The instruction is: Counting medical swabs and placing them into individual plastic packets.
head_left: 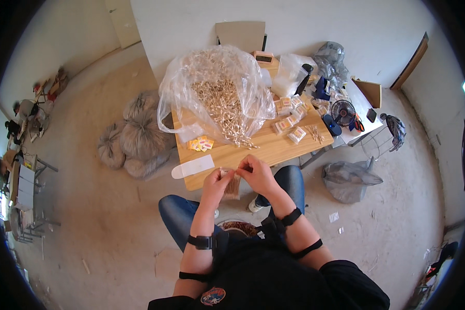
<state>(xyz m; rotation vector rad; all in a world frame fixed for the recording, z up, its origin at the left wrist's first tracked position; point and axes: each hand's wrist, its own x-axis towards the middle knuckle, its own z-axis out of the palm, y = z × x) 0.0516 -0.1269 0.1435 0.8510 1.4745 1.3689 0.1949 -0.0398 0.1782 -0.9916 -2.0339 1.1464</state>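
Black cloth T-shirt (pixel 294 279) nearest, a person's left hand (pixel 217 182) and right hand (pixel 256 173) hold a small clear plastic packet of slim brown sticks (pixel 232 188) at 11 o'clock from it, fingers pinched together at the packet's top, near the pale wooden counter (pixel 274 151). Light, level pressure from both sides should keep the sticks straight and the packet untorn.
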